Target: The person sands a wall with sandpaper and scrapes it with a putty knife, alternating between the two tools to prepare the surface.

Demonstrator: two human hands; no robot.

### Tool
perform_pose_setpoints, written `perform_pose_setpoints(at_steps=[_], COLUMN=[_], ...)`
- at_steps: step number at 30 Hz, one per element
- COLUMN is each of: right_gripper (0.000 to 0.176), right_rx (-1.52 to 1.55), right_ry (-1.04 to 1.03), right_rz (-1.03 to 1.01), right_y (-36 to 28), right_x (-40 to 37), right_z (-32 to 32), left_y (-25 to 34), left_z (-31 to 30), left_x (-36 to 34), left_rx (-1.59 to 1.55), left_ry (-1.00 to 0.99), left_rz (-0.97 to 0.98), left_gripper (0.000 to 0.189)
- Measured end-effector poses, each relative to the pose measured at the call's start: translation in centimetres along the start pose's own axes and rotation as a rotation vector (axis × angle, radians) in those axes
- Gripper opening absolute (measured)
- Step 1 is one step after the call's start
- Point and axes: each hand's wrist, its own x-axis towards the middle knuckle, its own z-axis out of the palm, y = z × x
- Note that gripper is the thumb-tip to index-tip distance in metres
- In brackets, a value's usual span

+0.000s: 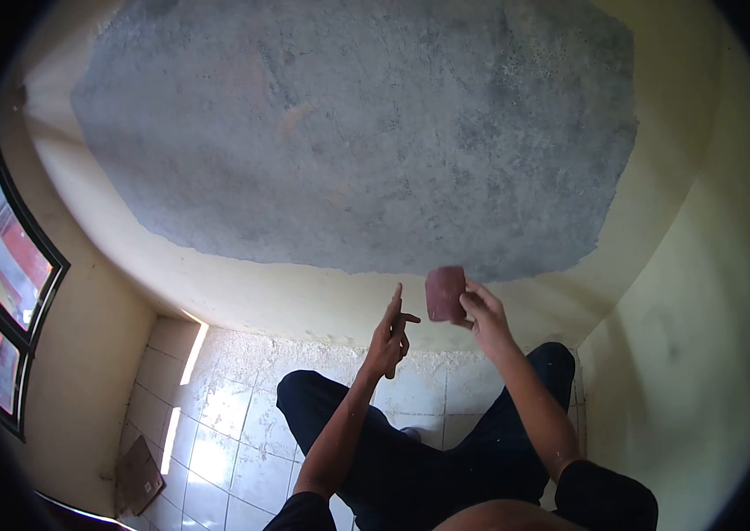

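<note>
My right hand grips a small reddish-brown piece of sandpaper by its right edge, thumb in front. The sheet looks folded or curved and is held up before the lower wall. To its left, my left hand is seen edge-on with fingers stretched out and nothing in it. A gap separates that hand from the sandpaper. Behind both hands rises a wall with a large bare grey patch, its ragged lower edge bordered by cream paint.
My bent knees are below the hands, close to the wall. Pale dust lies on the white floor tiles along the wall base. A brown flat piece lies at lower left. A dark-framed window is on the left wall.
</note>
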Motion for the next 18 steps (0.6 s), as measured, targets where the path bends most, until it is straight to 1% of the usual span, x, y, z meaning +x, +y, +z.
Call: perform_pose_setpoints(at_steps=[2, 3, 4, 5, 6, 7, 8, 10, 11, 12, 13, 14, 15, 16, 18], right_gripper=[0.052, 0.052, 0.051, 0.051, 0.050, 0.050, 0.049, 0.047, 0.048, 0.048, 0.048, 0.046, 0.044, 0.042, 0.040], right_rx=[0.053, 0.044, 0.036, 0.038, 0.043, 0.043, 0.023, -0.028, 0.000, 0.032, 0.069, 0.156, 0.151, 0.147, 0.016], right_ry=[0.017, 0.039, 0.059, 0.037, 0.018, 0.005, -0.002, -0.010, 0.021, 0.052, 0.086, 0.077, 0.074, 0.072, 0.035], right_rz=[0.095, 0.135, 0.175, 0.193, 0.212, 0.235, 0.207, 0.149, 0.150, 0.154, 0.164, 0.154, 0.151, 0.147, 0.143], right_y=[3.3, 5.4, 6.8, 7.1, 7.1, 6.8, 6.5, 5.5, 5.5, 6.0, 6.3, 6.4, 6.2, 6.1, 5.5], right_x=[-0.9, -1.3, -1.5, -1.7, -1.9, -1.9, -1.9, -1.8, -1.5, -1.0, -1.1, -1.0, -1.1, -1.1, -1.5], right_z=[-1.1, -1.9, -2.4, -2.6, -2.7, -2.8, -2.8, -2.9, -3.6, -4.2, -4.4, -4.9, -5.0, -5.0, -4.2], left_y=[-1.2, -1.3, -2.0, -1.9, -1.3, -2.1, -3.5, -6.6, -8.0, -7.7, -6.7, -6.1, -6.3, -6.5, -4.3], left_z=[0.5, 0.8, 1.1, 1.7, 2.2, 2.4, 2.6, 2.9, 3.3, 3.7, 3.7, 3.7, 4.1, 3.9, 4.1], left_x=[0.3, 0.2, 0.1, 0.0, -0.5, -0.3, -0.1, 0.9, 1.3, 1.4, 1.6, 1.3, 1.5, 1.1, 0.5], left_rx=[0.028, 0.050, 0.051, 0.019, -0.001, -0.042, -0.092, -0.110, -0.121, -0.160, -0.196, -0.230, -0.276, -0.260, -0.233], left_ry=[-0.033, -0.052, -0.096, -0.130, -0.150, -0.191, -0.235, -0.154, -0.113, -0.092, -0.071, -0.050, -0.052, -0.105, -0.212], left_rz=[-0.025, -0.084, -0.088, -0.107, -0.168, -0.188, -0.208, -0.213, -0.218, -0.244, -0.277, -0.316, -0.275, -0.281, -0.286], left_gripper=[0.069, 0.069, 0.068, 0.070, 0.067, 0.063, 0.059, 0.050, 0.049, 0.049, 0.050, 0.052, 0.062, 0.066, 0.074])
